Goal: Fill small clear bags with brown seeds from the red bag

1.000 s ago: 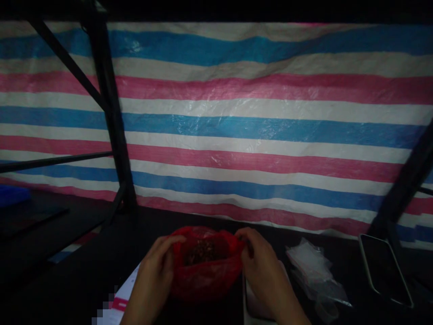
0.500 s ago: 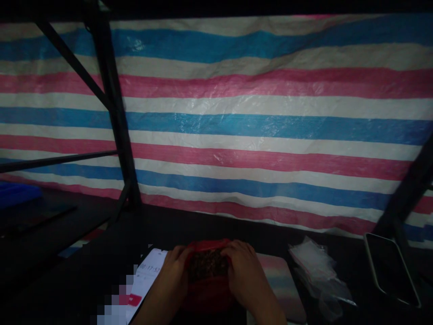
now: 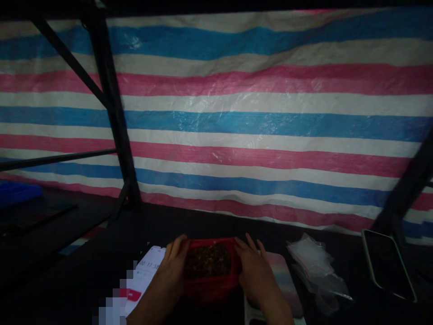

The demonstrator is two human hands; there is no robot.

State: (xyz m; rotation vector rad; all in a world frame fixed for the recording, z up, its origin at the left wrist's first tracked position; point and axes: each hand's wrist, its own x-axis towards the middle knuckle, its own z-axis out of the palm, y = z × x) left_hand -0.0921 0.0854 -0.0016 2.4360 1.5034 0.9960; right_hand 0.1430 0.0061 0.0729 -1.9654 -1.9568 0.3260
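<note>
Between my two hands stands a red plastic bag (image 3: 211,291), its mouth spread wide. Brown, loose dried bits (image 3: 209,261) fill it; their kind is too dark to tell. My left hand (image 3: 174,266) grips the bag's left rim, fingers along the edge. On the opposite side my right hand (image 3: 255,268) holds the right rim between thumb and fingers, with some fingertips raised and apart. The lower part of the bag is in shadow.
A lit phone (image 3: 149,266) showing a timer lies left of my left arm. Under my right forearm is a pale flat scale-like device (image 3: 284,280). Clear plastic bags (image 3: 313,259) and another phone (image 3: 389,264) lie farther right. A striped tarp (image 3: 253,122) hangs behind.
Both hands have moved apart, and the bag's mouth is wider, showing more of the brown bits. My right hand's fingers have spread and lifted.
</note>
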